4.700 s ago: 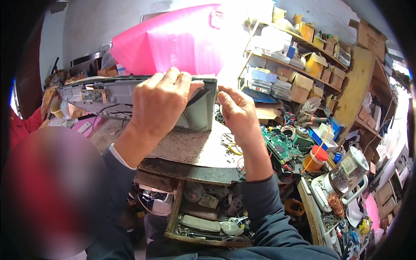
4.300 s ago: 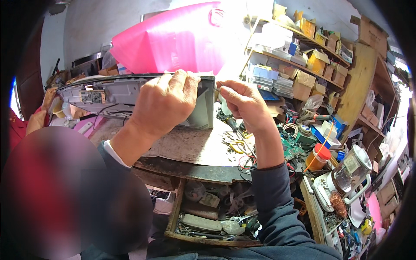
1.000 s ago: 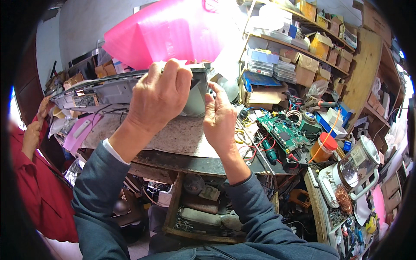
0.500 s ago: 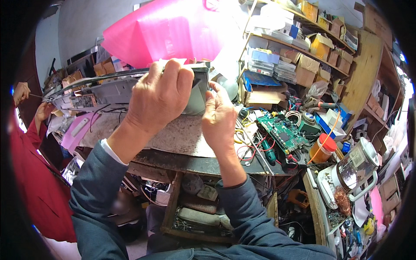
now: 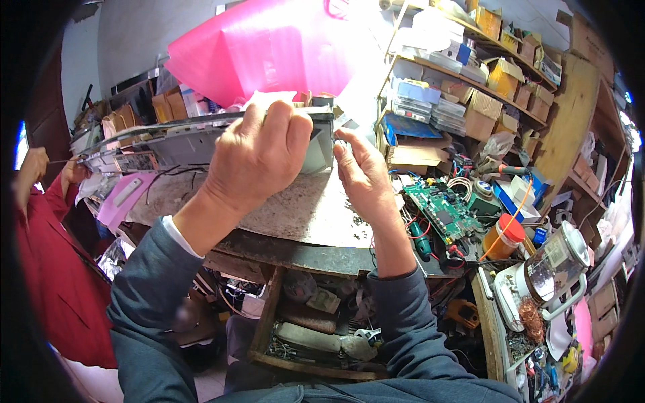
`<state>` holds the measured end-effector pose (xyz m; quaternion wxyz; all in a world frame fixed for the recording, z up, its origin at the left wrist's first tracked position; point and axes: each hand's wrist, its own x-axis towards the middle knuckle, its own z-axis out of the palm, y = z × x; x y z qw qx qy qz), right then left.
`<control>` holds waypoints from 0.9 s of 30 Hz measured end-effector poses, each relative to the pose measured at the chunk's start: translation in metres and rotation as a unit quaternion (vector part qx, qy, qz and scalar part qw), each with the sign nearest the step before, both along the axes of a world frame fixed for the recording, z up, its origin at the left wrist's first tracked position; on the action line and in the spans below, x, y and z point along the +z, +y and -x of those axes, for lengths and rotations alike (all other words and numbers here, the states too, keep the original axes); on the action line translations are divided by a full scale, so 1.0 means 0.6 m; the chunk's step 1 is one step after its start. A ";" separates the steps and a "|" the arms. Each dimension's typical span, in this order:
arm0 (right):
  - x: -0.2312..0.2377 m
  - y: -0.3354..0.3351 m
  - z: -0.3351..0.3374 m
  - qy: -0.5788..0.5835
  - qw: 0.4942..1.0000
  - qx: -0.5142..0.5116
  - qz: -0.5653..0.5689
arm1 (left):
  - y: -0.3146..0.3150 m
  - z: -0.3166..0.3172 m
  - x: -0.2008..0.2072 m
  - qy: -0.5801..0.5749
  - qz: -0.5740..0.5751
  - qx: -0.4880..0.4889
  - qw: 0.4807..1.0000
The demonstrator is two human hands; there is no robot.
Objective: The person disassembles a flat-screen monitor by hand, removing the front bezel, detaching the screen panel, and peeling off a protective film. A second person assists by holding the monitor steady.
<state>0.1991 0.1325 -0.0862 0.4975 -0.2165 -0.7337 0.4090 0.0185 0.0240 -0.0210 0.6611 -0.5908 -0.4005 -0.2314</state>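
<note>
A long flat panel with a dark rim and grey back (image 5: 191,144), like a television's housing, stands on edge across the workbench. My left hand (image 5: 259,158) is closed over its top rim near the right-hand corner. Beside that corner, my right hand (image 5: 363,171) has thumb and fingers pinched together against the side edge. Whatever lies between those fingertips is too small to make out. At the panel's far left end, a co-worker in a red garment (image 5: 64,269) has both hands on or close to it, one holding a thin-shafted tool (image 5: 59,161).
Right of my right hand lie a green circuit board (image 5: 443,211), a red-lidded jar (image 5: 504,235) and a blender (image 5: 547,265). An open drawer (image 5: 316,329) juts out below the bench edge. Behind the panel hangs pink sheeting (image 5: 262,54); boxes fill shelves (image 5: 490,84) at right.
My right hand has shifted right, its fingertips still by the panel's corner. The panel and my left hand have moved slightly right and down in view.
</note>
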 end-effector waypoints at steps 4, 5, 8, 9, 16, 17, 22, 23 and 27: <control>-0.027 -0.010 0.034 0.040 0.986 -0.122 -0.111 | 0.009 -0.003 -0.016 -0.003 0.003 0.008 1.000; -0.028 -0.019 0.040 0.026 0.972 -0.173 -0.154 | 0.010 -0.004 -0.019 -0.004 0.003 0.008 1.000; -0.042 -0.019 0.062 0.051 0.923 -0.276 -0.263 | 0.013 -0.012 -0.023 -0.013 0.000 -0.004 1.000; -0.040 -0.023 0.066 0.053 0.927 -0.274 -0.251 | 0.011 -0.011 -0.022 -0.013 -0.005 0.003 1.000; 0.005 -0.073 0.028 -0.026 0.980 -0.150 -0.130 | -0.014 0.010 -0.019 -0.016 -0.044 0.002 0.999; -0.001 -0.077 0.024 -0.021 0.983 -0.139 -0.119 | -0.022 0.009 -0.020 -0.015 -0.045 0.007 0.999; -0.042 -0.084 0.027 0.120 0.986 0.097 0.069 | -0.051 0.023 -0.036 -0.022 -0.034 -0.014 0.999; -0.047 -0.086 0.026 0.129 0.982 0.113 0.084 | -0.055 0.022 -0.039 -0.018 -0.032 -0.011 0.999; -0.039 -0.077 0.008 0.069 0.982 0.165 0.055 | -0.055 0.026 -0.047 -0.023 -0.041 -0.020 0.999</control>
